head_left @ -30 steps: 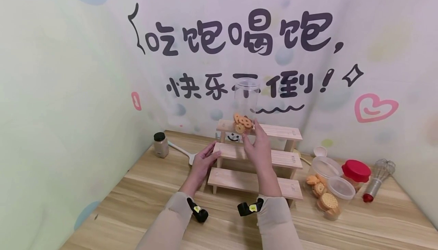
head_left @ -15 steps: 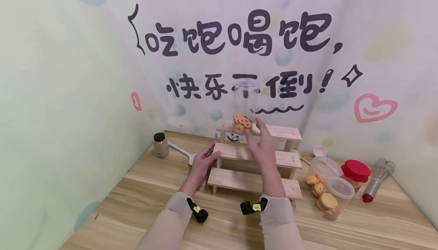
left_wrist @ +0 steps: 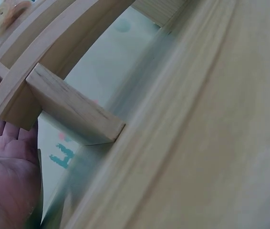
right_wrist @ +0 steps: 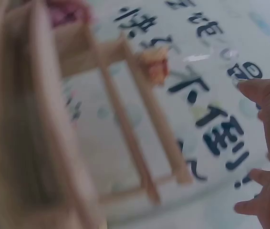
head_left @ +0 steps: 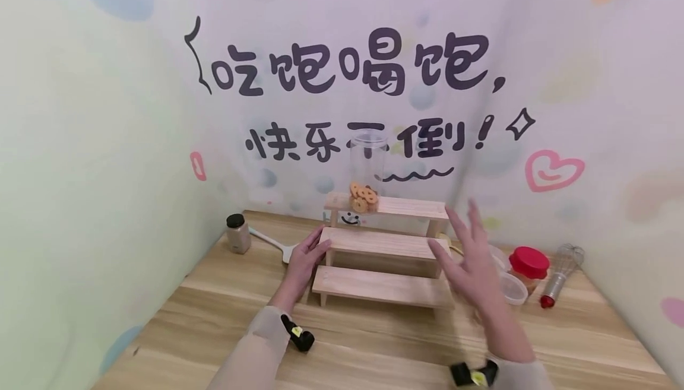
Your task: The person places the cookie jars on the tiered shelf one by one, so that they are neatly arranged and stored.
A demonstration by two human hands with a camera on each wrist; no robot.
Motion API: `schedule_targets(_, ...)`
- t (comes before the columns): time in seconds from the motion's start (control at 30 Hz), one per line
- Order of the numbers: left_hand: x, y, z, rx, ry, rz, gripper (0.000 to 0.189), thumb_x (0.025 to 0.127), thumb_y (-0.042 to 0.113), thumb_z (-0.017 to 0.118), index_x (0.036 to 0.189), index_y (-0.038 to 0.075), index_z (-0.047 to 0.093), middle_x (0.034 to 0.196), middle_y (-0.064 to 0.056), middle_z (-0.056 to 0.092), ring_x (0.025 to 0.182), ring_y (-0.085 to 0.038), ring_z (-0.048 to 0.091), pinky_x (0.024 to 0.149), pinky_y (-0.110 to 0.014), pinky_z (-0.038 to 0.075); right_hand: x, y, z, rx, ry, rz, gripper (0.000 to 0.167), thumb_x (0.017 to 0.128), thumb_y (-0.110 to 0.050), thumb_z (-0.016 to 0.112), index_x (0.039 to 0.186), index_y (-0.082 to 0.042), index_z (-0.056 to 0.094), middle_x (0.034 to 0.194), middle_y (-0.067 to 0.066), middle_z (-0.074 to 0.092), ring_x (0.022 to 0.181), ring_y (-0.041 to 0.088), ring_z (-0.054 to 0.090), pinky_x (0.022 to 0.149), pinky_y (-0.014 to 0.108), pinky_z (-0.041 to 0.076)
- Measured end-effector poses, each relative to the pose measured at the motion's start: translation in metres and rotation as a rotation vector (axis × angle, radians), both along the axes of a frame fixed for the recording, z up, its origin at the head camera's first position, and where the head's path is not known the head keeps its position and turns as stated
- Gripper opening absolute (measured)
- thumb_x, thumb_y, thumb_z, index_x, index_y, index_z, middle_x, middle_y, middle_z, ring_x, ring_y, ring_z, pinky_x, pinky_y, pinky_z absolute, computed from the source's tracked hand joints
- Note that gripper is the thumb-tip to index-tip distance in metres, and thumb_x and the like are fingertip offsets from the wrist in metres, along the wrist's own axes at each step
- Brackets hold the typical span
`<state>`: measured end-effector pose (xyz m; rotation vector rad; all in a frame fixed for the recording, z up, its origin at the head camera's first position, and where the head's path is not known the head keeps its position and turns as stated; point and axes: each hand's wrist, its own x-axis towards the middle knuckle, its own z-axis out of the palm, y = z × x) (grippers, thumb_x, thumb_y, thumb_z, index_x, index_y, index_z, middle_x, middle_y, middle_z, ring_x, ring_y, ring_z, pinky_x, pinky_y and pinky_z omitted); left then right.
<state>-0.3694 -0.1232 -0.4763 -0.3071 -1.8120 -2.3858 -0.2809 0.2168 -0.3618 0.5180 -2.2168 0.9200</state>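
A tall clear jar (head_left: 369, 164) with ring-shaped biscuits (head_left: 363, 198) at its bottom stands upright on the top step of a three-step wooden display stand (head_left: 385, 243), left of its middle. My left hand (head_left: 301, 262) holds the left end of the middle step, thumb at the front. The left wrist view shows that hand (left_wrist: 11, 176) behind the plank end, its fingertips partly hidden. Empty, with fingers spread, my right hand (head_left: 472, 262) is in the air by the stand's right end. The biscuits (right_wrist: 155, 66) look blurred in the right wrist view.
On the left are a black-lidded bottle (head_left: 238, 235) and a white spatula (head_left: 274, 245). To the right lie a red-lidded jar (head_left: 529, 264), a clear container (head_left: 512, 289) partly behind my right hand, and a whisk (head_left: 561, 271). A printed wall cloth (head_left: 342, 99) hangs close behind.
My right hand has let go of the biscuit jar and moved right, away from it. The jar stays on the top step. My left hand keeps its place on the stand. The head view has shifted slightly.
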Motion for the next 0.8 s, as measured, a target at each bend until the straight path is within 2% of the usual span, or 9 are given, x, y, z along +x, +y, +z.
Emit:
schedule_targets(0.1, 0.003, 0.001, -0.001, -0.007, -0.003, 0.010, 0.067, 0.094, 0.032, 0.073, 0.152, 0.014, 0.046, 0.159, -0.007, 0.037, 0.144, -0.022, 0.037, 0.112, -0.036, 0.036, 0.016, 0.040, -0.025, 0.014, 0.123, -0.044, 0.068, 0.084, -0.021, 0.080, 0.147, -0.015, 0.055, 0.168, 0.007, 0.014, 0.147, 0.045, 0.021, 0.104, 0.076, 0.026)
schedule_targets(0.2, 0.005, 0.004, 0.000, -0.021, -0.004, 0.026, 0.065, 0.096, 0.033, 0.070, 0.153, 0.015, 0.045, 0.159, -0.007, 0.037, 0.144, -0.022, 0.037, 0.114, -0.039, 0.033, 0.034, 0.076, -0.054, -0.051, 0.179, -0.099, 0.071, 0.080, -0.007, 0.080, 0.145, -0.006, 0.054, 0.162, 0.016, 0.030, 0.146, 0.034, 0.030, 0.115, 0.050, 0.029)
schedule_targets(0.3, 0.005, 0.005, 0.002, -0.034, -0.001, 0.052, 0.064, 0.096, 0.034, 0.070, 0.152, 0.017, 0.046, 0.159, -0.006, 0.037, 0.143, -0.022, 0.038, 0.114, -0.040, 0.033, 0.049, 0.097, -0.082, -0.154, 0.050, -0.177, 0.080, 0.082, 0.000, 0.079, 0.153, -0.009, 0.042, 0.152, 0.018, 0.043, 0.136, 0.008, 0.039, 0.106, 0.017, 0.034)
schedule_targets(0.37, 0.004, 0.006, 0.002, -0.029, -0.002, 0.059, 0.063, 0.096, 0.035, 0.070, 0.152, 0.019, 0.047, 0.159, -0.005, 0.038, 0.143, -0.021, 0.038, 0.114, -0.040, 0.034, 0.054, 0.104, -0.097, -0.199, -0.089, -0.197, 0.084, 0.086, -0.002, 0.077, 0.157, -0.012, 0.035, 0.147, 0.019, 0.047, 0.126, -0.004, 0.042, 0.093, 0.007, 0.039)
schedule_targets(0.4, 0.003, 0.005, 0.002, -0.025, -0.002, 0.061, 0.062, 0.095, 0.035, 0.070, 0.151, 0.020, 0.048, 0.159, -0.005, 0.038, 0.143, -0.021, 0.039, 0.114, -0.039, 0.034, 0.054, 0.106, -0.103, -0.202, -0.153, -0.200, 0.084, 0.088, -0.005, 0.077, 0.158, -0.014, 0.032, 0.145, 0.018, 0.048, 0.122, -0.005, 0.043, 0.087, 0.006, 0.042)
schedule_targets(0.47, 0.002, 0.004, 0.002, -0.012, -0.005, 0.064, 0.061, 0.095, 0.035, 0.071, 0.150, 0.022, 0.049, 0.158, -0.003, 0.039, 0.142, -0.020, 0.039, 0.114, -0.038, 0.034, 0.053, 0.107, -0.111, -0.199, -0.267, -0.183, 0.085, 0.090, -0.013, 0.077, 0.159, -0.016, 0.028, 0.142, 0.018, 0.049, 0.117, -0.005, 0.046, 0.083, 0.009, 0.046)
schedule_targets(0.53, 0.000, 0.003, 0.002, -0.003, -0.002, 0.057, 0.060, 0.096, 0.033, 0.070, 0.151, 0.021, 0.049, 0.159, -0.004, 0.038, 0.143, -0.020, 0.038, 0.114, -0.038, 0.033, 0.049, 0.106, -0.117, -0.174, -0.328, -0.173, 0.083, 0.090, -0.019, 0.078, 0.157, -0.015, 0.029, 0.136, 0.018, 0.053, 0.113, -0.002, 0.049, 0.080, 0.014, 0.050)
schedule_targets(0.7, -0.001, 0.003, 0.001, -0.006, -0.009, 0.045, 0.060, 0.097, 0.030, 0.070, 0.151, 0.019, 0.047, 0.159, -0.006, 0.038, 0.142, -0.022, 0.039, 0.114, -0.037, 0.034, 0.046, 0.109, -0.130, -0.143, -0.364, -0.150, 0.078, 0.087, -0.021, 0.081, 0.149, -0.009, 0.035, 0.122, 0.022, 0.063, 0.103, -0.005, 0.055, 0.076, 0.016, 0.053)
schedule_targets(0.8, 0.001, 0.005, 0.001, -0.011, -0.005, 0.043, 0.062, 0.096, 0.032, 0.070, 0.152, 0.019, 0.047, 0.159, -0.006, 0.038, 0.142, -0.023, 0.039, 0.113, -0.037, 0.034, 0.046, 0.114, -0.134, -0.130, -0.376, -0.131, 0.077, 0.087, -0.020, 0.081, 0.148, -0.009, 0.036, 0.123, 0.024, 0.063, 0.102, -0.010, 0.053, 0.077, 0.011, 0.050)
